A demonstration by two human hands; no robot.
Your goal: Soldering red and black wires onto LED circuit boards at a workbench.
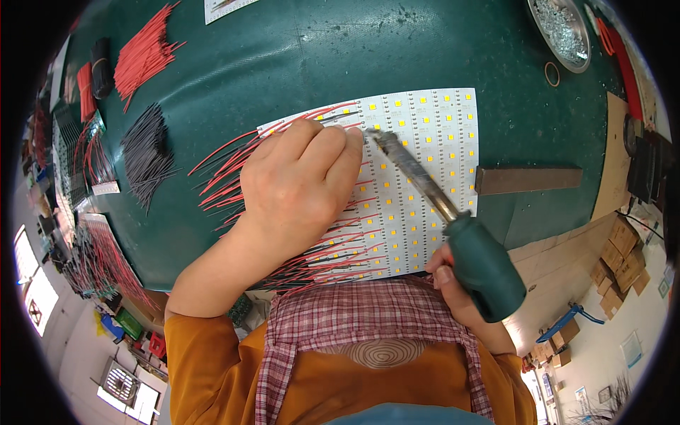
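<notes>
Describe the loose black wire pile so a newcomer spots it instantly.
On the green table, look left of the white LED board. The pile lies there, just below the loose red wires in view. Its black strands splay out, unlike the compact black bundle above left.

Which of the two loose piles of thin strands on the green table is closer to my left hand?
The loose pile of thin black strands, lying nearer your body; the pile of thin red strands lies beyond, farther from your left hand.

no legible lettering, white LED board (439,126) with marks too small to read
</notes>
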